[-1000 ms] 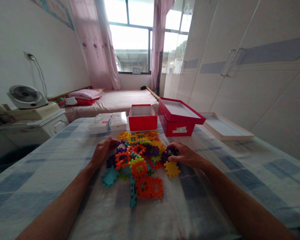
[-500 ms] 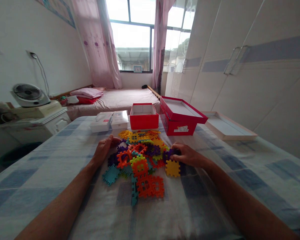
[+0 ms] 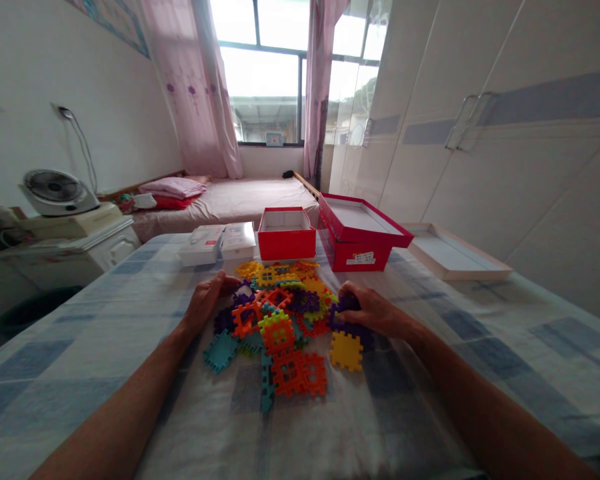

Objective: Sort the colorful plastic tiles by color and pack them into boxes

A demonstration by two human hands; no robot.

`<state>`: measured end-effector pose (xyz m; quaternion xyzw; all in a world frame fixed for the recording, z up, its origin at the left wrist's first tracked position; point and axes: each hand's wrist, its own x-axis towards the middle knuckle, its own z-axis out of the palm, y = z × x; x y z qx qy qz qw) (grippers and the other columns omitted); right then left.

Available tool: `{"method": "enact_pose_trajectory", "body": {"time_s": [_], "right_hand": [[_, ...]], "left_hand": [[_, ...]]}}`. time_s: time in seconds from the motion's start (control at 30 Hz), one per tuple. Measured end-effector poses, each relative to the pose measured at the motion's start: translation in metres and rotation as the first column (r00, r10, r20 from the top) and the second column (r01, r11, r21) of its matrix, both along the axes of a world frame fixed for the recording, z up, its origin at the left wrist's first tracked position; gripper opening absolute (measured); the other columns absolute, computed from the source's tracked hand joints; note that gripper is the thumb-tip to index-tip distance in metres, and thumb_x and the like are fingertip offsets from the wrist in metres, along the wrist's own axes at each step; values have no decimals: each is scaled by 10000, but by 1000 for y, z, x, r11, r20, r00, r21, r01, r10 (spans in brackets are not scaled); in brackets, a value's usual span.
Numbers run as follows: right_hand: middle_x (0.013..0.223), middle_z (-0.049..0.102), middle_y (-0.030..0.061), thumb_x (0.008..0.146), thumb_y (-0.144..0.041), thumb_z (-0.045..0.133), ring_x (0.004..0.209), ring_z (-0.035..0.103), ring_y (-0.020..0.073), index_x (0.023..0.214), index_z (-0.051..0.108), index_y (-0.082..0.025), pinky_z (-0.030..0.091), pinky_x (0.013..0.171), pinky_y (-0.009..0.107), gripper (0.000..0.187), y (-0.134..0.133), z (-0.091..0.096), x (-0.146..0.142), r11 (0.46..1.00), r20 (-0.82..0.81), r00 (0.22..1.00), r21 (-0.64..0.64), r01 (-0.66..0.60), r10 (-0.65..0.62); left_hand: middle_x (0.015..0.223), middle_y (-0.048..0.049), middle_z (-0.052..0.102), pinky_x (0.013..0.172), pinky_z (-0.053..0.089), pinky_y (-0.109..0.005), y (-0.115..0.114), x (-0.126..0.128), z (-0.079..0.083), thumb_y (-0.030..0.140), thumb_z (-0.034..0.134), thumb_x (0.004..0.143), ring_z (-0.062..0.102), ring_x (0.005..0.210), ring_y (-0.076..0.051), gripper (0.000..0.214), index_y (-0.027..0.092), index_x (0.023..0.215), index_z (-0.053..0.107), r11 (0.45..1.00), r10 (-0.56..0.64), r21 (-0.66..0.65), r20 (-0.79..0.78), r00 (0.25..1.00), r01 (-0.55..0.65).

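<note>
A heap of coloured plastic interlocking tiles (image 3: 280,313) lies on the checked tablecloth (image 3: 105,320). My left hand (image 3: 206,301) rests on the heap's left edge, fingers curled over purple and orange tiles. At the right edge my right hand (image 3: 367,311) has its fingers closed around a dark purple tile (image 3: 349,308). A yellow tile (image 3: 346,351) lies flat just in front of my right hand. Joined orange tiles (image 3: 299,373) sit at the near side of the heap.
A small open red box (image 3: 286,235) and a larger red box with a tilted lid (image 3: 360,235) stand behind the heap. Two white packets (image 3: 219,243) lie to their left, a white tray (image 3: 453,253) to the right. A fan (image 3: 55,193), bed and wardrobe surround the table.
My right hand has closed over the purple tile and drawn slightly left into the heap; the yellow tile now lies clear in front of it. My left hand has stayed put.
</note>
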<state>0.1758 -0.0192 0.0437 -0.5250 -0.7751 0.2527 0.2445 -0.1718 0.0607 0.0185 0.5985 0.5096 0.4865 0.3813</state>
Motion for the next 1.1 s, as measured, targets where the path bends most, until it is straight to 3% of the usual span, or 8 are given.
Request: {"method": "enact_pose_trajectory", "body": {"time_s": [0.13, 0.27, 0.5, 0.67, 0.73, 0.87, 0.97, 1.1], "right_hand": [[825, 616, 7, 697, -296, 638, 736, 550, 145, 938, 562, -193, 418, 662, 257, 273, 7, 0, 9, 990, -42, 993, 85, 113, -110], [899, 656, 59, 682, -292, 635, 800, 591, 191, 918, 607, -189, 448, 714, 306, 259, 16, 6, 49, 925, -32, 936, 147, 351, -351], [798, 677, 84, 670, -353, 639, 704, 624, 209, 864, 644, -167, 474, 623, 304, 269, 5, 9, 139, 694, 96, 688, 145, 705, -719], [995, 630, 189, 737, -368, 570, 984, 580, 314, 998, 634, -123, 455, 805, 422, 364, -1, 9, 138, 515, 164, 491, 373, 772, -856], [1045, 618, 181, 775, -363, 540, 1007, 578, 292, 1028, 624, -127, 440, 858, 413, 355, 1, 15, 115, 616, 123, 621, 373, 694, -774], [1031, 647, 106, 822, -359, 521, 914, 618, 202, 1001, 623, -164, 473, 812, 326, 284, 5, 26, 39, 925, -55, 943, 182, 333, -328], [1043, 640, 81, 831, -395, 533, 921, 606, 191, 1030, 624, -187, 465, 809, 322, 302, 4, 23, -21, 977, -80, 989, 168, 134, -122], [1130, 586, 118, 811, -520, 533, 1018, 557, 228, 1139, 595, -172, 414, 893, 357, 482, 8, 4, -69, 965, -15, 987, 208, 159, -159]], "left_hand": [[838, -115, 728, 757, 528, -358, 0, 0, 0, 746, 483, 670, 675, 800, -257, 653, 142, 778, 707, 1000, 1, -5, -3, 1000, -1], [825, -109, 730, 785, 521, -366, 1, 1, 1, 745, 490, 664, 675, 797, -257, 644, 148, 763, 709, 1000, -9, -3, 0, 1000, 9], [846, -113, 729, 793, 520, -351, 0, 0, 1, 751, 466, 676, 674, 823, -255, 659, 149, 775, 715, 1000, -17, 21, -25, 1000, 18], [837, -109, 728, 781, 517, -343, 2, 0, -1, 738, 470, 685, 674, 790, -243, 654, 140, 784, 716, 1000, -15, 22, -27, 1000, 15], [831, -107, 728, 779, 514, -339, 2, 0, -1, 736, 470, 686, 672, 787, -241, 652, 140, 779, 717, 1000, -18, 24, -22, 1000, 19], [829, -108, 728, 787, 513, -346, 2, 0, -2, 730, 479, 688, 671, 798, -245, 646, 135, 779, 716, 1000, -24, 18, 3, 1000, 24], [830, -108, 728, 795, 511, -351, 0, 1, -1, 737, 484, 681, 670, 803, -247, 650, 137, 774, 716, 1000, -22, 22, 7, 1000, 22], [829, -114, 726, 783, 509, -352, -1, 2, 1, 753, 492, 660, 666, 797, -249, 667, 134, 777, 715, 1000, -24, 8, 12, 1000, 24]]}}
